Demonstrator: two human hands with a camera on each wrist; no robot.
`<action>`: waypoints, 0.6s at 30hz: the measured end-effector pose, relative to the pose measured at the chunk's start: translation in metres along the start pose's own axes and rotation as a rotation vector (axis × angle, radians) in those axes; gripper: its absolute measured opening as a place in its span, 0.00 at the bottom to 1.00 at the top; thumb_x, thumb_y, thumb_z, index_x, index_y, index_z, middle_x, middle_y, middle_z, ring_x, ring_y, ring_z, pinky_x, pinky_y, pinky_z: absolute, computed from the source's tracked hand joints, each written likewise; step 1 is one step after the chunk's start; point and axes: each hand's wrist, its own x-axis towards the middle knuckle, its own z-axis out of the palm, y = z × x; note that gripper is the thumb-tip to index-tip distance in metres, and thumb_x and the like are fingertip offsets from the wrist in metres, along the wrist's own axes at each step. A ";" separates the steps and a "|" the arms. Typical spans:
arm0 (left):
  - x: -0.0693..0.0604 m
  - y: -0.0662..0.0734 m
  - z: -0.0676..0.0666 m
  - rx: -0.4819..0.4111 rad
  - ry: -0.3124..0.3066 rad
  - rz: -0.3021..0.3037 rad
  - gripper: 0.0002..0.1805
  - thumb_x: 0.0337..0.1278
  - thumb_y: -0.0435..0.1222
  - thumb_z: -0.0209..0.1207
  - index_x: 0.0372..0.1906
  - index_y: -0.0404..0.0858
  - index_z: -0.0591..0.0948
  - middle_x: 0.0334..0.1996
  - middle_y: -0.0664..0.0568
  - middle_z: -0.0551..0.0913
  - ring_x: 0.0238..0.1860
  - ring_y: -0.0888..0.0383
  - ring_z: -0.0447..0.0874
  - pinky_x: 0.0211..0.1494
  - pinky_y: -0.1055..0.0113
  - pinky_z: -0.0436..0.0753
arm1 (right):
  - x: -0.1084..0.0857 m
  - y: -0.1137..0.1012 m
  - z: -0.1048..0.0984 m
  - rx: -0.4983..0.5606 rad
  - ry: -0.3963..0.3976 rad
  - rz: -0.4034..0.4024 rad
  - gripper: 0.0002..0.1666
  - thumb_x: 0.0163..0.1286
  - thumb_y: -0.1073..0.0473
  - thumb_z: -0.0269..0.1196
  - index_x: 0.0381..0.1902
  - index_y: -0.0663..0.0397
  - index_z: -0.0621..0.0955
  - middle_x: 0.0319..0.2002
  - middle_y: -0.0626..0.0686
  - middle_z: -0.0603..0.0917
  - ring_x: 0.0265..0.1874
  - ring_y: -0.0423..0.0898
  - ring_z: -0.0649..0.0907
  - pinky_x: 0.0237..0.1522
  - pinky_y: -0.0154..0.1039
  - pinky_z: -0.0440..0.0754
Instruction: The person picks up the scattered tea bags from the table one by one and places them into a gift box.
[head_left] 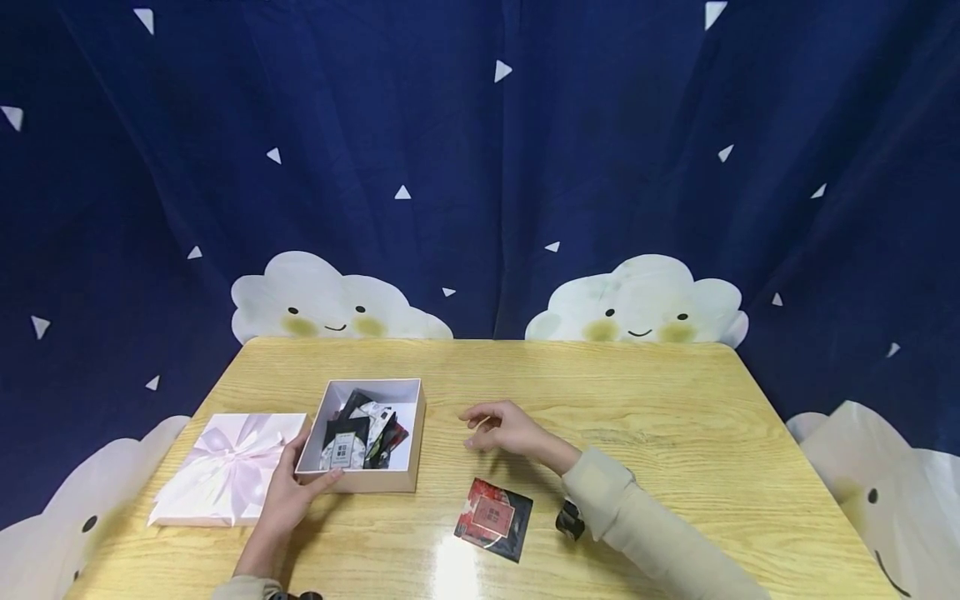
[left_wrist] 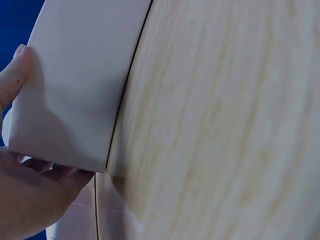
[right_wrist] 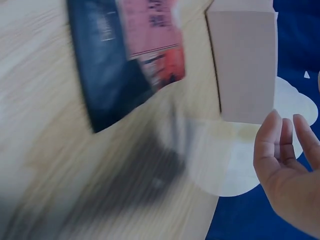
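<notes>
An open pale box (head_left: 415, 467) stands on the left half of the table with several black, white and red sachets (head_left: 343, 446) piled inside. My left hand (head_left: 288, 492) grips its near left corner, the thumb on the front wall and the fingers along the left side; the left wrist view shows the thumb on the box wall (left_wrist: 75, 90). To the right of the box my right hand (head_left: 510, 431) hovers over the table, fingers loosely bent and nothing between them. A red and black sachet (head_left: 493, 518) lies flat on the table, nearer to me than that hand.
A white lid (head_left: 198, 492) with a pink ribbon bow (head_left: 236, 454) lies left of the box. Wood-grain table (head_left: 675, 433) extends to the right. Behind it hangs a dark blue curtain (head_left: 450, 125) with white triangles and smiling clouds.
</notes>
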 end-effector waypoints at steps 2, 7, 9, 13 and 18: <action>0.000 0.000 0.001 -0.007 0.002 -0.006 0.47 0.43 0.24 0.63 0.68 0.29 0.50 0.62 0.31 0.58 0.59 0.44 0.59 0.51 0.83 0.61 | -0.004 0.003 -0.001 -0.032 -0.014 -0.010 0.27 0.53 0.63 0.67 0.51 0.69 0.75 0.41 0.60 0.77 0.32 0.44 0.76 0.33 0.35 0.76; 0.000 0.000 0.001 -0.013 0.011 -0.010 0.47 0.43 0.24 0.63 0.68 0.29 0.50 0.62 0.32 0.59 0.58 0.45 0.60 0.51 0.83 0.61 | -0.015 0.012 -0.002 -0.073 -0.045 -0.003 0.30 0.52 0.62 0.69 0.51 0.69 0.74 0.43 0.63 0.74 0.36 0.51 0.74 0.38 0.35 0.74; 0.000 0.000 0.001 -0.013 0.012 -0.012 0.47 0.43 0.24 0.63 0.68 0.29 0.50 0.61 0.32 0.59 0.56 0.46 0.60 0.51 0.82 0.62 | -0.019 0.015 -0.002 -0.077 -0.050 0.008 0.30 0.51 0.63 0.70 0.51 0.69 0.74 0.43 0.63 0.72 0.36 0.53 0.73 0.37 0.35 0.74; 0.000 -0.001 0.001 -0.015 0.013 -0.014 0.46 0.43 0.24 0.63 0.68 0.29 0.50 0.61 0.32 0.60 0.55 0.46 0.61 0.51 0.81 0.62 | -0.029 0.020 -0.002 -0.083 -0.056 0.028 0.30 0.50 0.63 0.70 0.50 0.69 0.74 0.42 0.64 0.71 0.35 0.53 0.72 0.33 0.35 0.74; 0.000 -0.001 0.001 -0.013 0.014 -0.009 0.47 0.43 0.24 0.63 0.68 0.29 0.50 0.61 0.32 0.60 0.55 0.48 0.61 0.51 0.81 0.63 | -0.041 0.029 -0.004 -0.140 -0.056 0.038 0.30 0.48 0.62 0.71 0.49 0.67 0.75 0.41 0.62 0.73 0.35 0.51 0.72 0.37 0.35 0.71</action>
